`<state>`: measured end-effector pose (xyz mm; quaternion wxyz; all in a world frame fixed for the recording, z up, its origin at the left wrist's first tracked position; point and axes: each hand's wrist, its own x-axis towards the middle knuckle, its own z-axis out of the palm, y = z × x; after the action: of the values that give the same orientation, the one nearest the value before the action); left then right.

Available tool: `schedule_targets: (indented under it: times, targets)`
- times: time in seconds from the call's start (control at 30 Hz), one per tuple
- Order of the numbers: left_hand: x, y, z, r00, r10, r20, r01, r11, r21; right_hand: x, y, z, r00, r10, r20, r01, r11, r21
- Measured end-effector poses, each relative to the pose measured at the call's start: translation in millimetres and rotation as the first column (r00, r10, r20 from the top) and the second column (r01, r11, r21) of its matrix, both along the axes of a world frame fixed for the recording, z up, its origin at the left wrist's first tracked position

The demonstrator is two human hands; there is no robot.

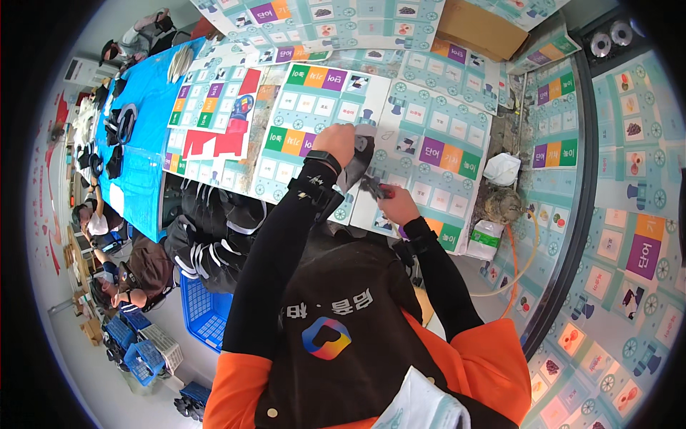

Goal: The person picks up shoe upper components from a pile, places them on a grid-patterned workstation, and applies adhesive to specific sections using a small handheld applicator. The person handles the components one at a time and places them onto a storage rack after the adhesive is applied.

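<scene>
Left fingers (pixel 347 134) tight on a curved grey piece (pixel 360 159), right fingers (pixel 389 203) around a small dark object (pixel 372 186)

blue bench (pixel 146 171), left | white basket (pixel 170 352), lower left | brown cardboard box (pixel 475 30), upper right | crumpled white wad (pixel 502 169), right | yellow hose (pixel 538 242) near orange hose (pixel 514 259), right

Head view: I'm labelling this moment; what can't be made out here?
In the head view:
- Left hand: palm side, hidden by its own back.
- Dark-grey flexible piece: full shape, partly covered by that hand.
- Small dark tool: exact kind, too small and partly covered by the right hand.
- Blue plastic basket: right side, behind the black left sleeve.
</scene>
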<state>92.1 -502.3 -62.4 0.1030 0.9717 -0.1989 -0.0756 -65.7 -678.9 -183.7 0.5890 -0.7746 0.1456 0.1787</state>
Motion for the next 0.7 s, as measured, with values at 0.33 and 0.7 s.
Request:
schedule_targets:
  times: [0.33, 0.7]
  targets:
    - [9, -11, -6, 1.0, 0.004, -0.015, -0.004, 1.0, 0.012, 10, 3, 32, 0.983, 0.103, 0.155, -0.042, 0.934, -0.354]
    - [6, -8, -11, 1.0, -0.006, -0.024, 0.004, 0.999, -0.046, 3, -5, 39, 0.972, 0.127, 0.197, -0.034, 0.907, -0.419]
